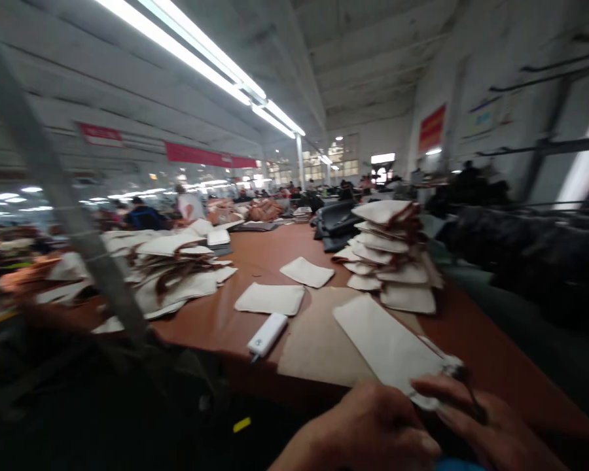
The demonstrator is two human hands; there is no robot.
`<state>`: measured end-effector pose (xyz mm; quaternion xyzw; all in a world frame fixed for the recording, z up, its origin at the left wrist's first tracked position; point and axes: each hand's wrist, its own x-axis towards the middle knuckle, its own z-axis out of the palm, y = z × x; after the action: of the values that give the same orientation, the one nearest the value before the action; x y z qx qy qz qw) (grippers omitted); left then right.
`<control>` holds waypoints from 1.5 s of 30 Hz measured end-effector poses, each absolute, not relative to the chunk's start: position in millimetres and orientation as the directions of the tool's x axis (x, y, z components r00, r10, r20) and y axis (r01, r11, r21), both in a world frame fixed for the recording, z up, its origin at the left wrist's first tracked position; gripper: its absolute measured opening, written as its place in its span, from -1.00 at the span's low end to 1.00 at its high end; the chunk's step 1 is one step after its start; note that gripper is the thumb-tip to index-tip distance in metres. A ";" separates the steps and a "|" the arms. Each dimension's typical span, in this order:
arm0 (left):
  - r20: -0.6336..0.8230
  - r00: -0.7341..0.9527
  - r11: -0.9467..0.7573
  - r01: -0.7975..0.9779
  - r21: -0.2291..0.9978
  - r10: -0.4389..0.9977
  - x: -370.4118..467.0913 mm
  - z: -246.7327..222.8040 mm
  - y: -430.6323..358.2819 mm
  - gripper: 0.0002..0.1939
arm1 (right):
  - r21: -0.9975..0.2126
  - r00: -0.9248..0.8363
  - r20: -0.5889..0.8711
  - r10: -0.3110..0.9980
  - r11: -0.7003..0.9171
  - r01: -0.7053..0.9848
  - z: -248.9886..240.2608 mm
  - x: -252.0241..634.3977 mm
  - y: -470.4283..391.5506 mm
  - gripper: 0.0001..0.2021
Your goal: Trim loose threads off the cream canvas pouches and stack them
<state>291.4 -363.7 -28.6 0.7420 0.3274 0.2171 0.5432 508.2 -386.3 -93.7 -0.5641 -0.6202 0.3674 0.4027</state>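
A long cream fabric piece (pixel 387 340) lies slantwise over brown paper (pixel 319 333) at the near right of the table. At its near end, my left hand (pixel 373 425) is closed, its fingers curled; what they hold is hidden. My right hand (pixel 481 418) is at the same end, fingers against the fabric edge, with a small dark metal tool (pixel 474 399) at them, blurred. Two smaller cream pieces (pixel 269 298) (pixel 307 271) lie flat farther off, and a white power bank (pixel 267 335) sits before them.
A tall stack of cream pieces (pixel 407 271) stands at the right, beside black folded material (pixel 336 222). Loose cream piles (pixel 171 281) cover the left side behind a slanted metal post (pixel 78 216). Dark garments (pixel 535 248) hang at the right. People are in the background.
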 end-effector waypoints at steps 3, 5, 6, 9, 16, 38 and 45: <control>0.049 0.760 -0.219 0.124 0.968 0.648 313.2 -28.2 -358.2 -0.60 | -0.988 -0.246 -0.069 0.967 -0.032 0.153 -78.5 517.8 -388.4 -0.43; 0.074 0.752 -0.187 0.066 0.980 0.655 318.5 -32.5 -353.8 -0.64 | -0.997 -0.332 -0.063 0.941 -0.042 0.070 -74.4 516.9 -383.0 -0.40; 0.070 0.756 -0.168 0.054 0.984 0.651 319.3 -36.1 -352.4 -0.64 | -0.998 -0.360 -0.048 0.932 -0.035 0.042 -74.5 516.6 -381.0 -0.43; 0.012 0.737 -0.116 0.090 0.989 0.676 316.8 -50.4 -353.2 -0.57 | -1.000 -0.441 0.013 0.898 0.021 0.013 -81.4 519.4 -382.0 -0.58; -0.230 0.711 0.069 0.248 0.966 0.665 304.7 -73.1 -360.1 -0.52 | -0.998 -0.484 0.047 0.874 0.062 0.015 -98.8 522.9 -393.2 -0.74; -0.353 0.639 0.036 0.454 0.890 0.683 315.0 -70.6 -358.5 -0.78 | -0.992 -0.308 -0.122 0.944 -0.122 0.018 -96.5 513.5 -394.8 -0.87; -0.382 0.654 0.196 0.340 0.920 0.653 312.4 -77.4 -358.6 -0.76 | -0.950 -0.307 -0.286 0.908 -0.311 -0.035 -98.4 513.9 -394.9 -0.87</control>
<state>312.4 -358.6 -77.4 0.6228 0.3987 0.1179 0.6628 513.9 -394.9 -98.4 -0.4682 -0.4660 0.6606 0.3568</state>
